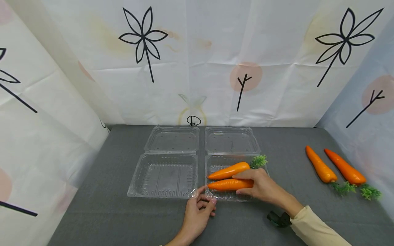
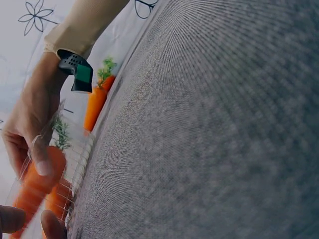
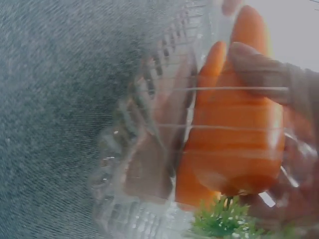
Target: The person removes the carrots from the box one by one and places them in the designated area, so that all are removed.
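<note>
Two orange carrots lie side by side over the right-hand clear plastic container (image 1: 226, 199) in the head view. My right hand (image 1: 266, 186) grips the nearer carrot (image 1: 231, 185) between thumb and fingers, at its thick end. Behind it, the other carrot (image 1: 229, 171) has its green leafy top (image 1: 259, 161) at the container's far right. My left hand (image 1: 195, 215) pinches the container's near left corner, close to the carrot tips. In the right wrist view, the held carrot (image 3: 239, 139) shows through the clear wall, overlapping the other one.
A second clear container (image 1: 166, 177) stands open to the left, its lid (image 1: 172, 140) folded back. The right container's lid (image 1: 232, 140) also lies back. Two more carrots, a lighter one (image 1: 320, 164) and a redder one (image 1: 344, 166), lie at the right, by the patterned cloth wall.
</note>
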A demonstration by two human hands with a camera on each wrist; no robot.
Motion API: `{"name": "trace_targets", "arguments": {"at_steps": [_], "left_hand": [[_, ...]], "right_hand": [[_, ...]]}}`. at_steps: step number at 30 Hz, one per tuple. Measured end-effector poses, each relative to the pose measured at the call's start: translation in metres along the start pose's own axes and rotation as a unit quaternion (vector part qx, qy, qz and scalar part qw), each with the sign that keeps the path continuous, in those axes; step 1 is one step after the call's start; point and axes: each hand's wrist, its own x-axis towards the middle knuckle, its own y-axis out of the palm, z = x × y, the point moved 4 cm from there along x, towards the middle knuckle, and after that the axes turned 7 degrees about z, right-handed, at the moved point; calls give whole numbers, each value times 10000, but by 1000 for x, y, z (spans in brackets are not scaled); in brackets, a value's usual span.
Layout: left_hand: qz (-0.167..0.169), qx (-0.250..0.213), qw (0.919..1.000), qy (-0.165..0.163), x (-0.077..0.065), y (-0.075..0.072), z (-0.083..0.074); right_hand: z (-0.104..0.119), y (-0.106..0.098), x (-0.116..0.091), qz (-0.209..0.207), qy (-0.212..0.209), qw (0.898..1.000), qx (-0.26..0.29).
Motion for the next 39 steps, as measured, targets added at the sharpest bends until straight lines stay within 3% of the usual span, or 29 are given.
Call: {"name": "trace_targets", "arguments": {"at_steps": [7,16,28,39], "left_hand": [[-36,-59,9999,137,0,0,1],[-35,-115,9999,29,0,0,0],[-83,-59,9999,-9,0,0,0],[-110,-226,9997,24,0,0,2]], "right_hand": [[9,-9,-3,-775,-291,9965,89],[27,-23,-7,-1422,-636,9878,19],[35,-42,-23,-1873,-518,9802,369],[33,-57,-40,-2571,-509,9650,111]]}}
